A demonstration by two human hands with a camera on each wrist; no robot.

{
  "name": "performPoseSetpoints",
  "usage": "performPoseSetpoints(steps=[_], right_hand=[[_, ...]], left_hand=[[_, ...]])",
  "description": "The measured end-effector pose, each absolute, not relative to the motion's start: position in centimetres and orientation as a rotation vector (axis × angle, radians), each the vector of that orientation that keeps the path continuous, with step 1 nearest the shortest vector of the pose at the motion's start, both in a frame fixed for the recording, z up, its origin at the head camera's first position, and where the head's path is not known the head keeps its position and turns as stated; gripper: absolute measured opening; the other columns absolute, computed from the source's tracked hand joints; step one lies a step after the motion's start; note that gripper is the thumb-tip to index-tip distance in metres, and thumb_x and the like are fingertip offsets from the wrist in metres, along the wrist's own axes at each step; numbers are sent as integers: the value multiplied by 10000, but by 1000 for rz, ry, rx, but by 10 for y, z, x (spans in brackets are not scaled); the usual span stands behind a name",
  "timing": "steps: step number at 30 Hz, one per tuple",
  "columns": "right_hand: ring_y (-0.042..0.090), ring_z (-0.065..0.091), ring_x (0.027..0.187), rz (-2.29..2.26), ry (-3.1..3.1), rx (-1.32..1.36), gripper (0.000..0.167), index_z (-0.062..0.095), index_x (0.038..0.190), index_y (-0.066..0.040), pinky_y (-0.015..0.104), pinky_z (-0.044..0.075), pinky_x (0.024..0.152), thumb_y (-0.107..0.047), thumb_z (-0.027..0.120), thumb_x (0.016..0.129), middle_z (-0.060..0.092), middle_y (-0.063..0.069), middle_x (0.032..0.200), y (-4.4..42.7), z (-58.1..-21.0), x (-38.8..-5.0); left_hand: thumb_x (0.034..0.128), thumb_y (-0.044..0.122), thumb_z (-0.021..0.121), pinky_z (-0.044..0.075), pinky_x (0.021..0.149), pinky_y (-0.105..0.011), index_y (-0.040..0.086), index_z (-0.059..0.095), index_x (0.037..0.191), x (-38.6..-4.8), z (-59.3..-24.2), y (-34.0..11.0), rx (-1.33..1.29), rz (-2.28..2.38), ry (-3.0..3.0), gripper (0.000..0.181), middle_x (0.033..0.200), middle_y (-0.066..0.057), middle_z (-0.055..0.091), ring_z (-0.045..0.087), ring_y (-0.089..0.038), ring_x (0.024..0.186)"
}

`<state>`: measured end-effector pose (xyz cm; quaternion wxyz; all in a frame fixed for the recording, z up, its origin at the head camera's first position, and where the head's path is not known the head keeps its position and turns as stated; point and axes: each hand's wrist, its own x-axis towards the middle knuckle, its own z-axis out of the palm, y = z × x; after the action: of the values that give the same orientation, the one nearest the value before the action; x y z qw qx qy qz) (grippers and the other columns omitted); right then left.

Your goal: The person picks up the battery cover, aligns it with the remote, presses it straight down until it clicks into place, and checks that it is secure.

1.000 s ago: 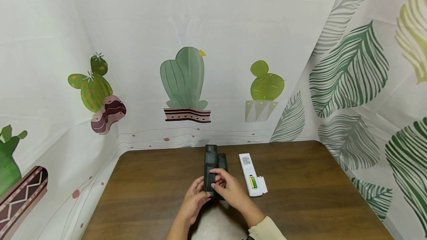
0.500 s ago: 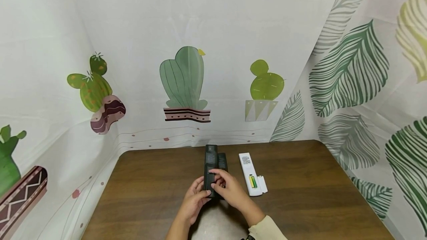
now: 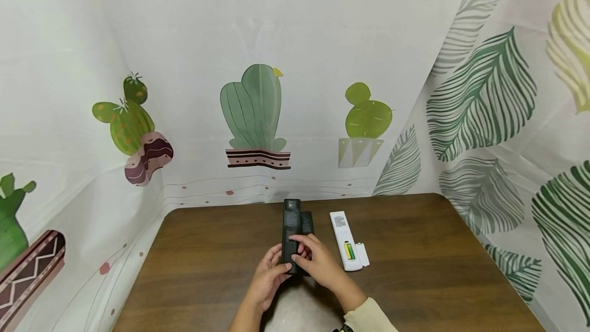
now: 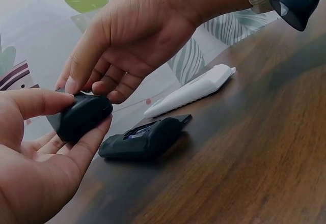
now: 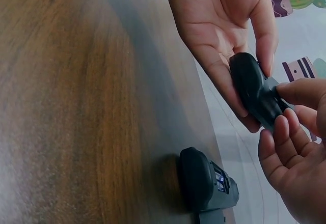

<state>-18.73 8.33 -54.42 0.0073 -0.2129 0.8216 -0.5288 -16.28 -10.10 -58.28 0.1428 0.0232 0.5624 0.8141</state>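
- the cover (image 3: 289, 251) lies flatter on the held black remote (image 3: 292, 220) than a second ago
- left hand (image 3: 269, 275) wraps that remote above the table (image 3: 207, 265); right hand (image 3: 321, 264), fingers bent, pinches the cover
- uncovered nearby: second black remote (image 5: 198, 178), batteries (image 5: 220, 182) inside; white remote (image 3: 340, 228), yellow-green cells (image 3: 350, 251) inside

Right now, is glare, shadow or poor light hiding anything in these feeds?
Head: bright, pale glare washing out the table at bottom centre; white remote clear. Left wrist: dim, held black remote mostly featureless. Right wrist: also dim, a soft dark band across the table.
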Motion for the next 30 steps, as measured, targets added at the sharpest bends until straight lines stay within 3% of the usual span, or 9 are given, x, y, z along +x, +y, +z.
performPoseSetpoints(steps=[8,30], right_hand=[[58,521,788,-1652,2538,-659,413,622,1343,-148,203,478,716,-159,708,939,558,46,945,84,-546,-187],[99,539,795,-1677,2526,-637,422,600,1340,-130,224,489,724,-119,704,931,597,87,963,85,-545,-187]], left_hand=[[946,21,592,549,895,-294,-14,280,1512,-162,-584,-101,95,2345,1616,648,1395,-45,571,669,-133,1091],[940,-15,580,547,896,-298,-4,293,1517,-162,-583,-101,63,2344,1604,645,1425,-88,553,663,-140,1096]])
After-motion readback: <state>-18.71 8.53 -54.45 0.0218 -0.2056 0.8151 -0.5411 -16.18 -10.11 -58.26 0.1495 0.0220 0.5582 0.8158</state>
